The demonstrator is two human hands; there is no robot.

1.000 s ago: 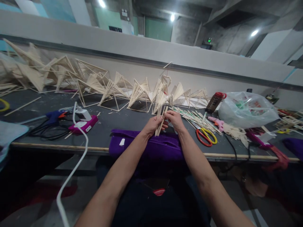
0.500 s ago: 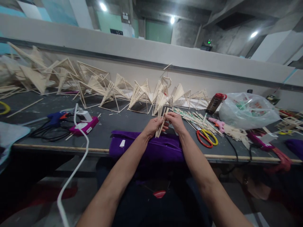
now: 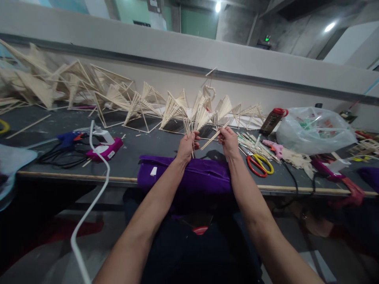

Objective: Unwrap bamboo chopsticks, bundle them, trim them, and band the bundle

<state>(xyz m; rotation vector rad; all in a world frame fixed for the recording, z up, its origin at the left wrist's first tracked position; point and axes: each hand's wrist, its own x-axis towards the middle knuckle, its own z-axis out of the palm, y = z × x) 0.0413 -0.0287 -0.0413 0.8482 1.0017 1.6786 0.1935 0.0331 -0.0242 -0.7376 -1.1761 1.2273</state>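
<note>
Across the purple cloth (image 3: 166, 173), we stretch both arms (image 3: 148, 221) forward: our left hand (image 3: 186, 146) curls around near-upright wooden sticks (image 3: 186, 127), and our right hand (image 3: 228, 139), just apart, pinches a few slanting sticks (image 3: 211, 140) between thumb and fingers (image 3: 223, 133). We cannot read the cloth's white tag (image 3: 153, 171) or the small, glowing green sign (image 3: 267, 38) beyond.

We looked through one camera worn on the person's head, facing forward and down enough to take in the lap (image 3: 207, 256) below the near edge of the surface (image 3: 133, 148). Our wide view ran on to the far edge and over a pale partition (image 3: 177, 43), sloping down rightward, to the ceiling lamps (image 3: 218, 6). We had the left hand (image 3: 186, 146) and right hand (image 3: 228, 140) fairly close, near mid-frame, while the surface's side ends fell outside.
</note>
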